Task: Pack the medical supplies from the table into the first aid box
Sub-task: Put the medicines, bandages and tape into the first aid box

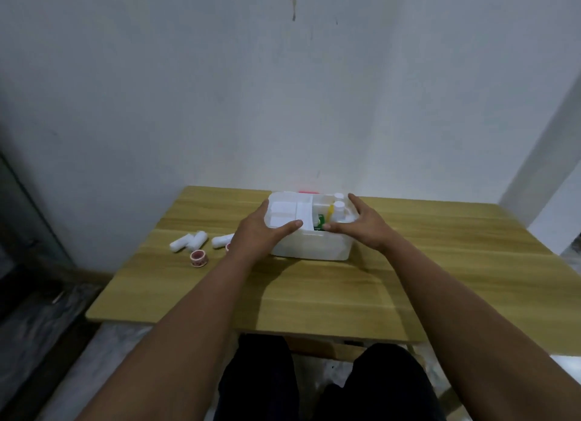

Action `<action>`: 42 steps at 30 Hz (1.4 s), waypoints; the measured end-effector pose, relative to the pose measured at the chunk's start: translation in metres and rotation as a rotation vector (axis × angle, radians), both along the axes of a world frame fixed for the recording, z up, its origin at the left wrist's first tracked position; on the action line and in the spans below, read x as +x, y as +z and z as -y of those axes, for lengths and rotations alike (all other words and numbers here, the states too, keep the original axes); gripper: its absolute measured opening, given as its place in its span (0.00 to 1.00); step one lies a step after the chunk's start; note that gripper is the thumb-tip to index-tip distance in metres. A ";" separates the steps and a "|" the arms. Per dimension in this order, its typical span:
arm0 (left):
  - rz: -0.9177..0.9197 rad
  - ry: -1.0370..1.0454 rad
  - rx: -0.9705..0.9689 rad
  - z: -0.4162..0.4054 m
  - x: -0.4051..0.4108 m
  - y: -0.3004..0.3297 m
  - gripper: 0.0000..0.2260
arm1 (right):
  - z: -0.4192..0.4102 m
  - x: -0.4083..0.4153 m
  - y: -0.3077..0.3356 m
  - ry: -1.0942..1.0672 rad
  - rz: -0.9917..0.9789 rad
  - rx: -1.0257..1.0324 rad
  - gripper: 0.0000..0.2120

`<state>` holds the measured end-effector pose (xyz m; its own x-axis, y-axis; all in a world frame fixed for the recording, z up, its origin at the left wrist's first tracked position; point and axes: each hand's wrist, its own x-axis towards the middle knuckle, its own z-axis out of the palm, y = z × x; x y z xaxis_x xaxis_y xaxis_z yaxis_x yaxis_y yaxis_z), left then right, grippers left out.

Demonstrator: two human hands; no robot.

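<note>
A white open first aid box (311,247) stands at the middle back of the wooden table (314,295). Inside it are flat white packets (287,211), a green item (321,222), a yellow item (329,211) and two white bottles (339,205). My left hand (262,229) rests on the box's left rim, fingers straight, thumb along the front rim. At the right rim lies my right hand (361,221), fingers spread, thumb on the front edge. Left of the box lie white gauze rolls (188,241), another roll (221,240) and a pink tape roll (198,258).
A second pink tape roll (228,247) is partly hidden behind my left wrist. A white wall rises just behind the table. My dark-trousered legs show below the table's front edge. A dark frame and marbled floor lie to the left.
</note>
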<state>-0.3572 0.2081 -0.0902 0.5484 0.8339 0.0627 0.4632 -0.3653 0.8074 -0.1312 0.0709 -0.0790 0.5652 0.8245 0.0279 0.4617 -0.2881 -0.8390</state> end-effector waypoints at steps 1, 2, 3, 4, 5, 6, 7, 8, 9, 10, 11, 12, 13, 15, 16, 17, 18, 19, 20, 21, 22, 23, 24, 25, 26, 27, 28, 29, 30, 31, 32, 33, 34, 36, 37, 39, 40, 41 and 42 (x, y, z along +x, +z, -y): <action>0.001 -0.023 -0.001 -0.002 -0.003 0.003 0.47 | -0.001 0.001 -0.001 -0.001 -0.014 0.006 0.62; 0.018 -0.040 -0.006 -0.004 -0.006 0.008 0.44 | -0.001 0.002 -0.002 0.000 -0.029 0.009 0.63; 0.051 -0.041 -0.012 -0.009 -0.009 0.010 0.40 | -0.001 0.004 -0.004 0.003 -0.043 0.010 0.64; 0.066 -0.016 -0.003 -0.014 -0.015 0.015 0.36 | 0.000 0.005 -0.006 0.005 -0.053 0.007 0.66; 0.071 0.024 0.037 -0.022 -0.022 0.018 0.32 | 0.001 0.007 -0.007 0.010 -0.062 0.005 0.68; 0.040 0.081 0.097 -0.033 -0.030 0.020 0.28 | 0.001 0.008 -0.008 0.015 -0.069 0.004 0.70; -0.014 0.133 0.162 -0.046 -0.040 0.021 0.24 | 0.001 0.009 -0.008 0.020 -0.076 0.005 0.71; -0.103 0.180 0.201 -0.060 -0.052 0.019 0.21 | 0.000 0.009 -0.008 0.023 -0.080 0.006 0.71; -0.200 0.213 0.227 -0.074 -0.064 0.017 0.19 | 0.000 0.009 -0.008 0.023 -0.084 0.008 0.72; -0.302 0.244 0.228 -0.086 -0.077 0.016 0.19 | -0.001 0.009 -0.007 0.023 -0.089 0.010 0.73; -0.393 0.272 0.205 -0.098 -0.088 0.013 0.20 | -0.001 0.009 -0.007 0.024 -0.093 0.013 0.74; -0.470 0.296 0.172 -0.104 -0.099 0.011 0.21 | -0.001 0.011 -0.008 0.026 -0.094 0.014 0.76; -0.529 0.299 0.139 -0.108 -0.106 0.010 0.22 | -0.001 0.011 -0.008 0.031 -0.094 0.016 0.76; -0.604 0.238 0.088 -0.114 -0.113 0.007 0.24 | 0.000 0.012 -0.009 0.037 -0.094 0.020 0.75; -0.636 0.211 0.078 -0.115 -0.113 0.004 0.26 | 0.000 0.012 -0.009 0.037 -0.092 0.022 0.74; -0.655 0.200 0.077 -0.116 -0.114 0.002 0.27 | 0.000 0.012 -0.009 0.036 -0.090 0.022 0.74; -0.657 0.199 0.082 -0.117 -0.113 0.000 0.27 | 0.000 0.012 -0.009 0.034 -0.087 0.021 0.73; -0.651 0.205 0.092 -0.117 -0.112 -0.002 0.26 | 0.000 0.011 -0.009 0.033 -0.087 0.019 0.74; -0.646 0.214 0.104 -0.115 -0.111 -0.003 0.26 | 0.001 0.011 -0.008 0.031 -0.089 0.017 0.74; -0.645 0.221 0.115 -0.115 -0.110 -0.003 0.25 | 0.001 0.011 -0.008 0.030 -0.093 0.015 0.74; -0.649 0.224 0.123 -0.115 -0.109 -0.004 0.24 | 0.001 0.011 -0.008 0.030 -0.098 0.018 0.74; -0.653 0.226 0.130 -0.116 -0.108 -0.004 0.23 | 0.002 0.010 -0.007 0.030 -0.106 0.021 0.73; -0.657 0.226 0.132 -0.117 -0.107 -0.005 0.22 | 0.002 0.010 -0.007 0.031 -0.114 0.025 0.71; -0.659 0.229 0.137 -0.118 -0.106 -0.006 0.21 | 0.002 0.009 -0.007 0.029 -0.119 0.028 0.70; -0.655 0.235 0.139 -0.119 -0.104 -0.007 0.19 | 0.002 0.009 -0.006 0.025 -0.122 0.027 0.68; -0.644 0.239 0.149 -0.118 -0.102 -0.007 0.19 | 0.002 0.008 -0.006 0.018 -0.123 0.024 0.67; -0.629 0.246 0.166 -0.117 -0.099 -0.006 0.18 | 0.003 0.008 -0.006 0.012 -0.124 0.022 0.67; -0.611 0.247 0.194 -0.117 -0.096 -0.003 0.18 | 0.003 0.008 -0.005 0.012 -0.122 0.022 0.68; -0.589 0.240 0.222 -0.117 -0.091 0.000 0.18 | 0.003 0.007 -0.005 0.016 -0.120 0.025 0.70; -0.562 0.228 0.242 -0.119 -0.085 0.005 0.18 | 0.004 0.006 -0.005 0.021 -0.121 0.028 0.72; -0.530 0.214 0.253 -0.119 -0.078 0.011 0.18 | 0.004 0.006 -0.004 0.025 -0.127 0.030 0.74; -0.494 0.198 0.264 -0.117 -0.068 0.019 0.18 | 0.004 0.006 -0.004 0.028 -0.128 0.029 0.74; -0.454 0.183 0.281 -0.115 -0.058 0.027 0.18 | 0.004 0.006 -0.004 0.025 -0.129 0.027 0.71; -0.375 0.143 0.319 -0.106 -0.032 0.041 0.20 | 0.004 0.007 -0.006 0.017 -0.129 0.023 0.66; -0.346 0.113 0.332 -0.100 -0.018 0.047 0.22 | 0.003 0.007 -0.006 0.015 -0.125 0.020 0.66; -0.320 0.045 0.363 -0.090 0.008 0.056 0.26 | 0.004 0.007 -0.006 0.014 -0.115 0.010 0.70; -0.316 0.004 0.382 -0.085 0.019 0.059 0.27 | 0.004 0.007 -0.005 0.015 -0.114 0.010 0.71; -0.310 -0.039 0.407 -0.080 0.029 0.061 0.27 | 0.005 0.006 -0.005 0.018 -0.114 0.012 0.71; -0.307 -0.079 0.431 -0.074 0.038 0.063 0.26 | 0.005 0.007 -0.005 0.019 -0.116 0.011 0.71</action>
<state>-0.3194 0.2823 -0.0275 0.6552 0.7235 0.2175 0.6124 -0.6772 0.4079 -0.1244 0.0657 -0.0836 0.5491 0.8353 -0.0276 0.3671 -0.2707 -0.8899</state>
